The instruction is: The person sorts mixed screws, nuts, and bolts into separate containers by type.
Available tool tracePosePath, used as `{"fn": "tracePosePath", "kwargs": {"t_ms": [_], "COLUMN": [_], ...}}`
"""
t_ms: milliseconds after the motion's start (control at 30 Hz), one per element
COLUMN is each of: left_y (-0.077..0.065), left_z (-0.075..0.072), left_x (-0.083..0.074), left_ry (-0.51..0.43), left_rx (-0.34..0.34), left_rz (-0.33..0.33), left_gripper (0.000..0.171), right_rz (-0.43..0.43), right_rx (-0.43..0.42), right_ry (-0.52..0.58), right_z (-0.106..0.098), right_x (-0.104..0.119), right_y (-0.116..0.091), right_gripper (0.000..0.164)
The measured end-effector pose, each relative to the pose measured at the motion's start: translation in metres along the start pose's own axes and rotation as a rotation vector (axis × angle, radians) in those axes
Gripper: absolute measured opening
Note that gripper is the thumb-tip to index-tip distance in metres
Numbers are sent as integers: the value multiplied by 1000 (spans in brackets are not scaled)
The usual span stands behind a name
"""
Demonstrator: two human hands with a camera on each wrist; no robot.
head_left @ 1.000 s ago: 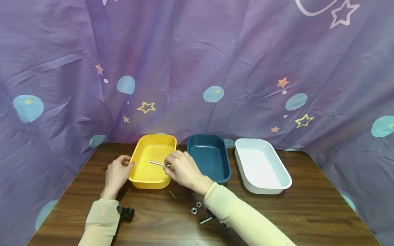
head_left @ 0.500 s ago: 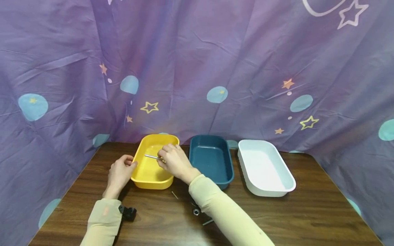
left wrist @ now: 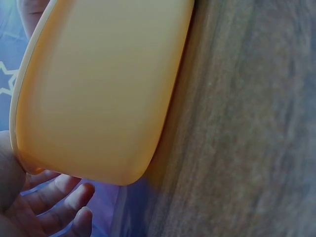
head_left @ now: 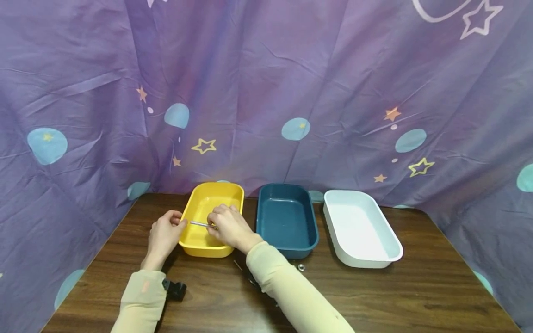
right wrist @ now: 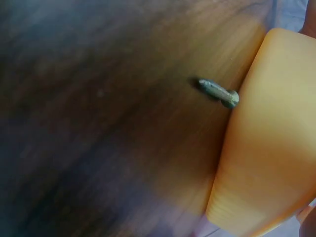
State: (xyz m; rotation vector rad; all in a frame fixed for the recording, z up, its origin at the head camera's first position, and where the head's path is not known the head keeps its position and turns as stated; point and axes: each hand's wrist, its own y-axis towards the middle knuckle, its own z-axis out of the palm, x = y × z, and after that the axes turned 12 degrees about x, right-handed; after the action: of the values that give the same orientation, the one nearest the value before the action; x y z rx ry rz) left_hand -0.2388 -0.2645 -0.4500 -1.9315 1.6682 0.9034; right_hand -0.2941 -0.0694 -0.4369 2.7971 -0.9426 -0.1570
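My left hand [head_left: 164,238] grips the left rim of a yellow tray [head_left: 207,251], its thumb at the edge. In the left wrist view, the fingers [left wrist: 64,197] bend round the outside of the tray's end. Over the tray, my right hand [head_left: 229,224] pinches a slim silver metal rod [head_left: 199,224]. The rod points left, its free tip close to my left thumb; the fingers hide its other end. On the table just outside the tray lies a small pointed nail or screw with a flat head [right wrist: 215,90].
A dark blue tray [head_left: 309,249] and a white tray [head_left: 366,263] stand to the right of the yellow one. A metal nut [head_left: 301,267] lies before the blue tray. My right sleeve [head_left: 287,286] covers part of the wooden table. A purple patterned cloth [head_left: 250,92] hangs behind.
My right hand has moved left over the yellow tray, bringing the rod tip close to my left hand. The right sleeve now hides hardware seen before and uncovers a nut. The left hand keeps its grip.
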Motion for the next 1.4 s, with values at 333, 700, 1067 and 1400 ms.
{"fn": "tracePosePath", "kwargs": {"t_ms": [333,700,1067,1400], "left_y": [1,0,-1,-1], "left_z": [4,8,5,-1], "left_x": [-3,-6,-1,0], "left_ry": [8,-2,-5,-4], "left_rx": [5,17,18,21], "left_rz": [-4,-15,-7,6], "left_gripper": [27,27,29,31], "right_rz": [42,135,203,120], "right_rx": [65,128,5,-47], "right_ry": [48,117,251,263], "right_z": [2,1,0,-39], "right_x": [-3,-3,-7,-3], "right_y": [-3,-10,-16,-36], "right_gripper": [9,35,35,33]}}
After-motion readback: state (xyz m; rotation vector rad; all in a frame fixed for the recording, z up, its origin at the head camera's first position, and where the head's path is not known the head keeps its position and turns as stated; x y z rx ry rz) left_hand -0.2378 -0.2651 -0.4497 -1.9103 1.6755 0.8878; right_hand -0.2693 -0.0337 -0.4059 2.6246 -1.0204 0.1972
